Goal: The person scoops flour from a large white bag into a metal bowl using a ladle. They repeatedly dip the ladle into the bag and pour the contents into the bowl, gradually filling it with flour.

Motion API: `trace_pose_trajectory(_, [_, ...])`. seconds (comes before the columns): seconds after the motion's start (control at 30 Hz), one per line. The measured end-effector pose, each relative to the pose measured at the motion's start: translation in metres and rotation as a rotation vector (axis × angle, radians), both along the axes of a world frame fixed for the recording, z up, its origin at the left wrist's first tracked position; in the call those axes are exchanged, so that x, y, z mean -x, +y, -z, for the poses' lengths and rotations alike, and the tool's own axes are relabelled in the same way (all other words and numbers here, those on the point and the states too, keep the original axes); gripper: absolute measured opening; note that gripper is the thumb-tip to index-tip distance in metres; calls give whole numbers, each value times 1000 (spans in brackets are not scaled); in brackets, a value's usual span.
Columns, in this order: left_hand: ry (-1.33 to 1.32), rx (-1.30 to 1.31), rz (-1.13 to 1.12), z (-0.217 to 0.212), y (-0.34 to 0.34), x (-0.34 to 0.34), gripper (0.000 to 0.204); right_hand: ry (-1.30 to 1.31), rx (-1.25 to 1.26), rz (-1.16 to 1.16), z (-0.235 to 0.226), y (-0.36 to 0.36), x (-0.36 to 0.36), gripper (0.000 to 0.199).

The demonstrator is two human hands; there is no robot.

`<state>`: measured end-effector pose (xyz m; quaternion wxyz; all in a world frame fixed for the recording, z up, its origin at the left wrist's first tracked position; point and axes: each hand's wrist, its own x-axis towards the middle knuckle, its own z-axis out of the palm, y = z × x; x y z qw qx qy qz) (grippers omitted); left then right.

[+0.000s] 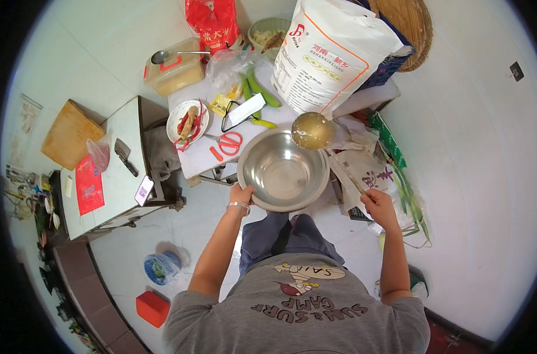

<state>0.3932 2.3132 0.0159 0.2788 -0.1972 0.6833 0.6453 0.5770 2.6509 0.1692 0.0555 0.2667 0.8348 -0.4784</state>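
Observation:
My left hand [241, 194] grips the near left rim of a large steel bowl [278, 187], which looks empty. My right hand [378, 205] holds the thin handle of a round ladle [311, 130]; its scoop hovers over the bowl's far right rim. A big white sack [328, 54] with an orange border stands just behind the ladle.
On the small white table [196, 156] lie red scissors [229, 143], a plate of food [187, 121], green cucumbers [258, 87], and a plastic tub with a spoon [172, 70]. A grey side table [117, 171] holds a cleaver [125, 156]. A red stool [152, 308] stands on the floor.

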Motion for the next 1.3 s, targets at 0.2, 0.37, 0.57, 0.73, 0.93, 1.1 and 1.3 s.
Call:
trace_pose_trajectory(0.2, [73, 59, -135, 23, -4, 40, 27, -43, 17, -81, 6, -9, 43, 21])
trace_pose_trajectory(0.37, [249, 244, -118, 33, -15, 54, 31, -34, -3, -175, 10, -23, 84, 22])
trace_pose_trajectory(0.57, [358, 422, -158, 7, -13, 76, 37, -30, 67, -173, 22, -29, 111, 21])
trace_pose_trajectory(0.73, [288, 579, -190, 25, -7, 102, 44, -60, 14, -233, 24, -26, 130, 21])
trace_pose_trajectory(0.93, [297, 700, -219, 25, 22, 131, 50, -15, -8, -278, 26, -15, 149, 20])
trace_pose_trajectory(1.1, [303, 804, -261, 24, 32, 156, 46, 30, -132, -338, 37, -2, 157, 23])
trace_pose_trajectory(1.3, [316, 750, -320, 33, 33, 150, 40, 10, -45, -294, 35, 0, 160, 24])
